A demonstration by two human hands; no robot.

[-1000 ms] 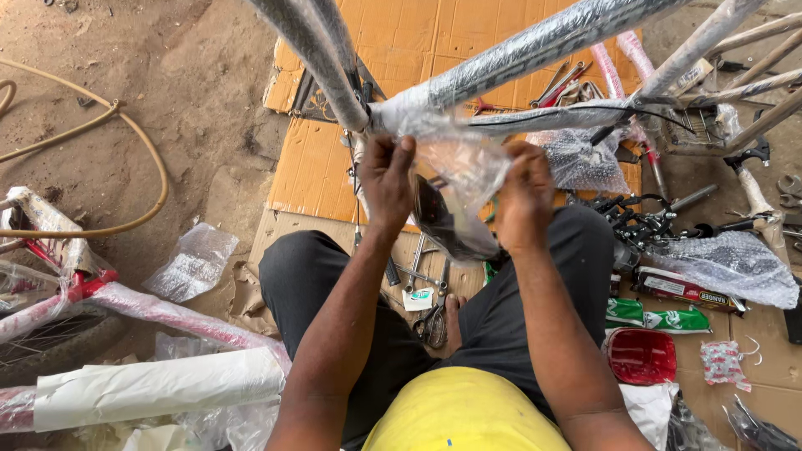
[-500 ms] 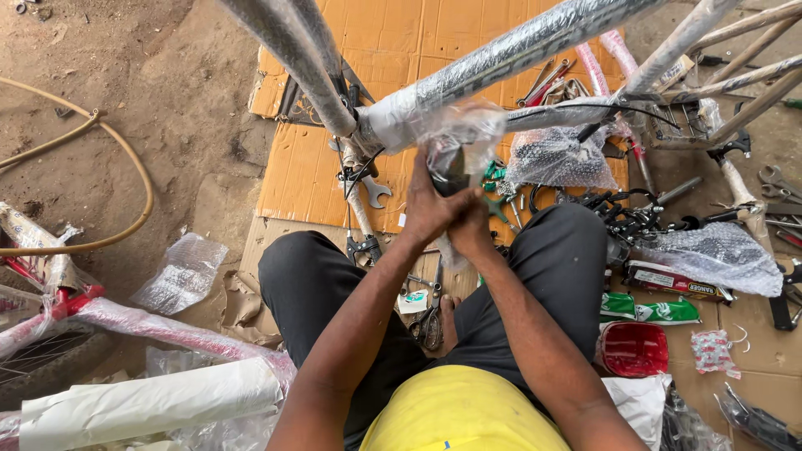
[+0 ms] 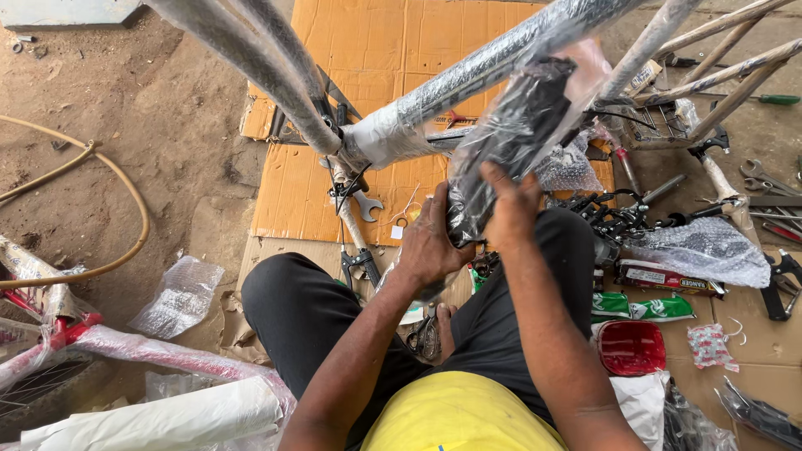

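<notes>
Person sitting on flattened cardboard (image 3: pixel 401 50), a wrapped bicycle frame (image 3: pixel 468 79) standing over the lap. Both hands are working a black part in a clear plastic bag (image 3: pixel 510 138), held up just below the frame's tube.

Left hand (image 3: pixel 430 246) is cupping the bag's lower end, fingers curled around it. Right hand (image 3: pixel 511 209) is pressing on the bag's near side, fingers close together and laid flat against the plastic; thumb hidden behind.

Judgement on handling: the film looks thin and slippery, so the lower grip should be staying firm while the upper hand works the plastic loose. Pulling along the part's length, not across it, should be keeping the bag from snagging on the frame.

Packages, right of the knee: a flat red-and-white box (image 3: pixel 660 276) lying beside a green-and-white packet (image 3: pixel 643 307); below these a red plastic tray (image 3: pixel 631 347); further right a small bag with red-and-white contents (image 3: pixel 710 344). A bubble-wrapped bundle (image 3: pixel 710 250) is resting above the box. Crumpled clear wrap (image 3: pixel 175 296) is lying on the dirt, left.
</notes>
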